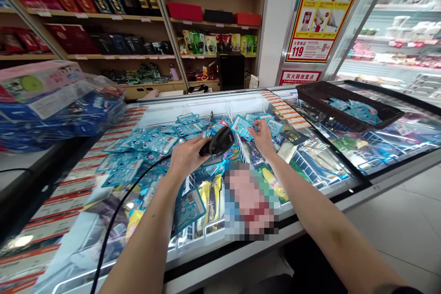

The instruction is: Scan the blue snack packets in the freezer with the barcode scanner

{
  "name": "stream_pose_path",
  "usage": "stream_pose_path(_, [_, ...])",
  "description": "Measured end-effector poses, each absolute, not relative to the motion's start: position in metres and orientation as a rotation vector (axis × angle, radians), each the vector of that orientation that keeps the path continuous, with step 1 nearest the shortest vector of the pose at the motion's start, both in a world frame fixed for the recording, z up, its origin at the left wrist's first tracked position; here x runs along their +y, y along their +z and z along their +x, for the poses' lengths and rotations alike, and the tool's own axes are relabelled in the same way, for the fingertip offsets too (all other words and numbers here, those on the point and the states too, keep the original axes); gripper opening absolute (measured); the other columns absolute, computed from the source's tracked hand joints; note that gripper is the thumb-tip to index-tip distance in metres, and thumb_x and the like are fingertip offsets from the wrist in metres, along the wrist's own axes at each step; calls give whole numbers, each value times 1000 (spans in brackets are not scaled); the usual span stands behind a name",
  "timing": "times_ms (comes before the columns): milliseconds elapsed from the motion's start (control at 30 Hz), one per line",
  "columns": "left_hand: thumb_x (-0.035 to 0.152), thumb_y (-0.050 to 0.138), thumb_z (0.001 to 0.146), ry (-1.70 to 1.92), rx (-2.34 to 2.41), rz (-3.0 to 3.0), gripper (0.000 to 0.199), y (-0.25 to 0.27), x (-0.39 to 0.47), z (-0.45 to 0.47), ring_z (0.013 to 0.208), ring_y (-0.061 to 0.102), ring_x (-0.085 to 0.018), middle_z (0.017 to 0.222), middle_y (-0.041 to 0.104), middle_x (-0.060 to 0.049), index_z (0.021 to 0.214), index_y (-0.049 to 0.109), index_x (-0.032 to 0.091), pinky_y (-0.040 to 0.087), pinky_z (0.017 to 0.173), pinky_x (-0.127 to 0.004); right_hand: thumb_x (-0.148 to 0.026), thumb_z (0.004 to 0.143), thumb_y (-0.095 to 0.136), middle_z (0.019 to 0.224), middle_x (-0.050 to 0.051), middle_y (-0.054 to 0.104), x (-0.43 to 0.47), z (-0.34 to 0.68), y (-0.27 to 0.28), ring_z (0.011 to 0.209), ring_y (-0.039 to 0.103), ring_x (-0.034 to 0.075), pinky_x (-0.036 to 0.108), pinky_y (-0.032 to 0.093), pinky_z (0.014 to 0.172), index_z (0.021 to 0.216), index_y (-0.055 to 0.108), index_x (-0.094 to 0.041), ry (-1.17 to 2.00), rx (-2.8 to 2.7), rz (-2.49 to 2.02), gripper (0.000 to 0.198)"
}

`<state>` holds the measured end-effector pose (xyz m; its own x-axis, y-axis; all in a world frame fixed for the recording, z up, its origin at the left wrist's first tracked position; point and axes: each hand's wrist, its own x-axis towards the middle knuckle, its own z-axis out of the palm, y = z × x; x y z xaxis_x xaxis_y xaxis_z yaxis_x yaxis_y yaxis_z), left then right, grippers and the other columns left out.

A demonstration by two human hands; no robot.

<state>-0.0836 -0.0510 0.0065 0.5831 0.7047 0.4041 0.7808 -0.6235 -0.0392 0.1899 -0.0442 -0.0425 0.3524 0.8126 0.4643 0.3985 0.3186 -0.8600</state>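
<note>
My left hand [189,156] is wrapped round a black corded barcode scanner [221,141], its head turned toward the right. The cord [127,195] trails down past my left forearm. Between the fingertips of my right hand [263,138] is a blue ice cream packet [242,127], held by its right end just in front of the scanner. Many similar blue packets [156,141] lie heaped to the left of my left hand, on the freezer's glass top. A few more blue packets lie beside and behind my right hand.
Below is a chest freezer [347,193] with wire baskets of wrapped goods. A dark brown tray [389,115] holding blue packets sits at the right. Plastic-wrapped boxes [51,96] stand at the left. Shelves [138,18] with bottles and boxes line the back. One patch is pixelated.
</note>
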Motion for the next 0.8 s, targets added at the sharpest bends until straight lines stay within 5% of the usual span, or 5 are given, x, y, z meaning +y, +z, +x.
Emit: stream_pose_path(800, [37,51,77,-459,-1228,-2608,39,12,-55,-82,88,62,-20,101,65,1,115,55,29,39,62,-28,-42,79,53,67,-5,48,-45,190,-44,58,51,14,30,45,55,101,41,-24,497,-1294,-1256,31])
